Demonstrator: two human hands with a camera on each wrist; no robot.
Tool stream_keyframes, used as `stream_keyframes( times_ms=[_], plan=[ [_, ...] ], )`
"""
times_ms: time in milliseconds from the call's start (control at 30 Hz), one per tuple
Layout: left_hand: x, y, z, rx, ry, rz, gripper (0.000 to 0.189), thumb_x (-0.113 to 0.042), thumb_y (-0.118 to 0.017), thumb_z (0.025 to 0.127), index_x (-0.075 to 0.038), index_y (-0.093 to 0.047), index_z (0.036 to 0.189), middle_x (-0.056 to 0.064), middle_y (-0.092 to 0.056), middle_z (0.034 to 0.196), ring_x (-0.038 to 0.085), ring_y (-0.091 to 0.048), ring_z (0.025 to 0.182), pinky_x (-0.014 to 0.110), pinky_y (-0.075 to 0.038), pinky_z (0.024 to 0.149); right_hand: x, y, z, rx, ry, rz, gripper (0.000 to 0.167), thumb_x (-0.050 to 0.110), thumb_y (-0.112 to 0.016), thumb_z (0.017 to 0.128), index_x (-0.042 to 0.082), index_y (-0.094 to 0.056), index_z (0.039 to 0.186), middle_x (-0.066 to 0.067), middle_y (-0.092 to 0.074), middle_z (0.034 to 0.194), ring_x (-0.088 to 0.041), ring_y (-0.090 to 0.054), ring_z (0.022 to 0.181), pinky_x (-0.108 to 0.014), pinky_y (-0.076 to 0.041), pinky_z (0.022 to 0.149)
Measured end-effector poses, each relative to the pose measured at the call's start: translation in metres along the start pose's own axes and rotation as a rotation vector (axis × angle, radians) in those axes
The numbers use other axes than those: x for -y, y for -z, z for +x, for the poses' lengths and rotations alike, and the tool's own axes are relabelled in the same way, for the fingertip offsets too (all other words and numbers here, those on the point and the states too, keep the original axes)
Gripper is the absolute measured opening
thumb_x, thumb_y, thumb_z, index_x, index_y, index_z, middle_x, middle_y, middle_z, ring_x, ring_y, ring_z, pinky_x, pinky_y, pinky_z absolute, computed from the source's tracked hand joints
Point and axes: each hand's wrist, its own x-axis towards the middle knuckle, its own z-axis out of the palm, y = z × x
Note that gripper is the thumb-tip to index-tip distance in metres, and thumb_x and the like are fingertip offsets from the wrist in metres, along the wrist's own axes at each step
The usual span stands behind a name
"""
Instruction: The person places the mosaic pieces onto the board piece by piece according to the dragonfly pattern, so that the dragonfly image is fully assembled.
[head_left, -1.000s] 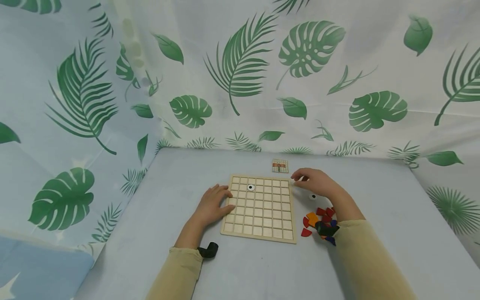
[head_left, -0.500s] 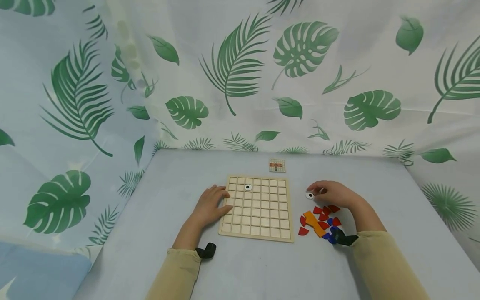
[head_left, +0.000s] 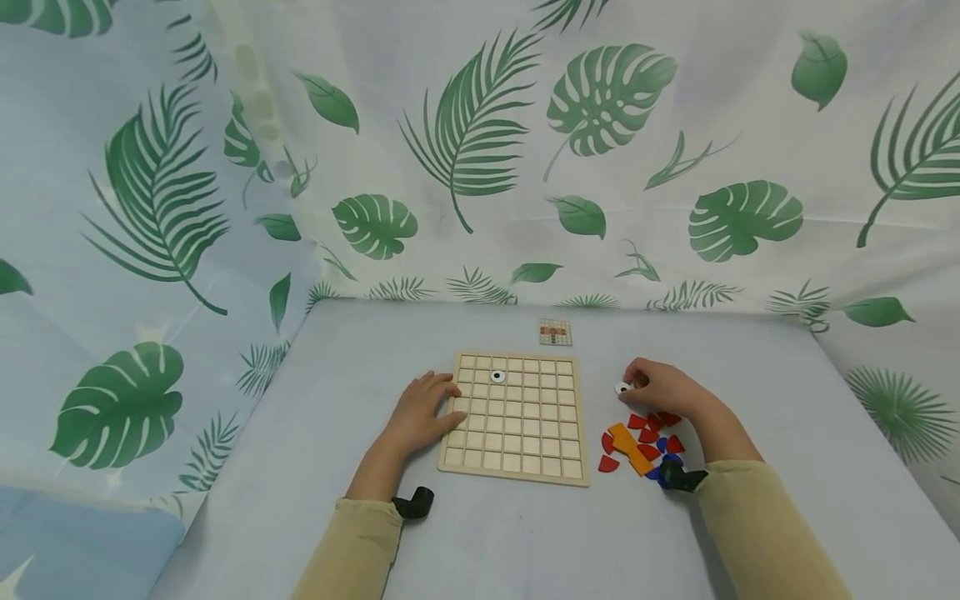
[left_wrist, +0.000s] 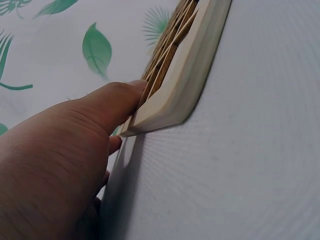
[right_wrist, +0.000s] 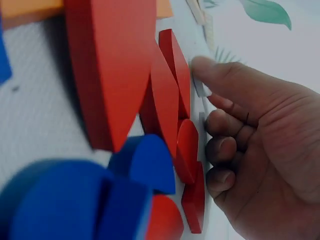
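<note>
A square wooden grid board (head_left: pixel 517 477) lies flat on the table. My left hand (head_left: pixel 420 408) rests on its left edge, fingers spread; in the left wrist view the thumb (left_wrist: pixel 127 97) lies on the board's rim (left_wrist: pixel 167 107). One white disc with a black dot (head_left: pixel 498 377) sits in an upper cell of the grid. Right of the board, my right hand (head_left: pixel 666 393) pinches a second white dotted disc (head_left: pixel 622 388) between thumb and fingers, close over the table. From the right wrist, that disc (right_wrist: pixel 201 89) is mostly hidden behind the thumb.
Loose red pieces (head_left: pixel 608 463), blue pieces (head_left: pixel 652 473) and orange pieces (head_left: pixel 630 448) lie piled just below my right hand, near its wrist. A small pattern card (head_left: pixel 556 332) lies behind the board. Leaf-printed cloth (head_left: pixel 480 133) hangs at the back and sides.
My right hand has moved from the board's upper right corner, rightward and down, to the loose white disc and taken hold of it. The left hand stays on the board's edge.
</note>
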Motion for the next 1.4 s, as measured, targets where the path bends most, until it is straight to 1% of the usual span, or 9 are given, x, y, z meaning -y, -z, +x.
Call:
stream_keyframes(
  times_ms=[133, 233, 400, 567, 667, 800, 900, 1033, 1400],
  plan=[
    [0.0000, -0.0007, 0.0005, 0.001, -0.009, 0.003, 0.034, -0.044, -0.066, 0.093, -0.021, -0.060, 0.118, 0.008, -0.048, 0.150, 0.038, -0.031, 0.147, 0.054, -0.020, 0.124, -0.0011, 0.0006, -0.0010, 0.012, 0.004, 0.014, 0.046, 0.037, -0.074, 0.087, 0.020, -0.054, 0.125, -0.010, -0.055, 0.101, -0.023, -0.052, 0.087, -0.028, -0.052, 0.065],
    [0.0000, -0.0009, 0.0006, -0.001, -0.007, 0.008, 0.035, -0.045, -0.066, 0.093, -0.021, -0.059, 0.118, 0.007, -0.047, 0.150, 0.037, -0.031, 0.147, 0.053, -0.020, 0.124, -0.0017, 0.0010, -0.0024, 0.037, 0.009, 0.037, 0.043, 0.031, -0.073, 0.089, 0.026, -0.056, 0.128, -0.010, -0.055, 0.101, -0.023, -0.053, 0.087, -0.029, -0.054, 0.065],
    [-0.0001, -0.0007, 0.0006, -0.005, -0.010, 0.009, 0.034, -0.045, -0.065, 0.093, -0.021, -0.059, 0.118, 0.007, -0.047, 0.150, 0.036, -0.031, 0.147, 0.053, -0.019, 0.125, -0.0014, 0.0016, -0.0036, 0.036, 0.009, 0.041, 0.036, 0.029, -0.071, 0.090, 0.021, -0.058, 0.122, -0.008, -0.055, 0.097, -0.022, -0.053, 0.082, -0.029, -0.052, 0.063],
    [-0.0006, -0.0006, 0.0003, -0.007, -0.008, 0.008, 0.034, -0.045, -0.066, 0.093, -0.021, -0.060, 0.117, 0.007, -0.048, 0.150, 0.037, -0.031, 0.147, 0.053, -0.019, 0.125, -0.0008, 0.0029, -0.0038, 0.013, 0.004, 0.025, 0.040, 0.033, -0.073, 0.088, 0.014, -0.056, 0.118, -0.009, -0.054, 0.094, -0.021, -0.052, 0.081, -0.028, -0.050, 0.063],
    [-0.0011, -0.0007, 0.0001, -0.011, -0.007, 0.006, 0.034, -0.044, -0.066, 0.093, -0.021, -0.060, 0.117, 0.007, -0.048, 0.149, 0.037, -0.032, 0.147, 0.054, -0.019, 0.124, -0.0011, 0.0042, -0.0041, 0.010, -0.001, 0.026, 0.043, 0.033, -0.073, 0.088, 0.016, -0.055, 0.123, -0.009, -0.055, 0.095, -0.022, -0.052, 0.082, -0.028, -0.051, 0.063],
    [-0.0017, -0.0008, 0.0006, -0.003, -0.002, 0.008, 0.034, -0.045, -0.066, 0.093, -0.021, -0.060, 0.117, 0.007, -0.048, 0.149, 0.036, -0.031, 0.147, 0.053, -0.018, 0.125, -0.0033, 0.0048, -0.0049, 0.024, 0.016, 0.023, 0.039, 0.028, -0.071, 0.091, 0.022, -0.058, 0.127, -0.009, -0.056, 0.099, -0.022, -0.053, 0.086, -0.028, -0.052, 0.065],
    [-0.0018, -0.0013, 0.0011, 0.001, 0.002, 0.009, 0.035, -0.045, -0.066, 0.093, -0.021, -0.060, 0.118, 0.006, -0.048, 0.150, 0.036, -0.031, 0.148, 0.052, -0.018, 0.125, -0.0049, 0.0043, -0.0051, 0.030, 0.023, 0.022, 0.034, 0.026, -0.070, 0.091, 0.023, -0.060, 0.124, -0.008, -0.057, 0.098, -0.022, -0.053, 0.087, -0.028, -0.053, 0.066],
    [-0.0016, -0.0018, 0.0014, 0.004, 0.006, 0.014, 0.035, -0.045, -0.065, 0.093, -0.021, -0.060, 0.118, 0.006, -0.048, 0.150, 0.036, -0.031, 0.148, 0.052, -0.018, 0.125, -0.0049, 0.0033, -0.0058, 0.016, 0.029, 0.027, 0.032, 0.028, -0.072, 0.090, 0.019, -0.060, 0.119, -0.007, -0.055, 0.093, -0.022, -0.052, 0.084, -0.028, -0.052, 0.065],
    [-0.0035, 0.0023, -0.0008, -0.001, 0.014, 0.017, 0.032, -0.043, -0.067, 0.093, -0.021, -0.061, 0.116, 0.007, -0.048, 0.149, 0.036, -0.032, 0.147, 0.053, -0.021, 0.124, -0.0051, 0.0009, -0.0047, -0.025, 0.042, 0.003, 0.036, 0.037, -0.073, 0.088, 0.015, -0.059, 0.112, -0.006, -0.054, 0.091, -0.021, -0.053, 0.080, -0.028, -0.051, 0.061]
  ],
)
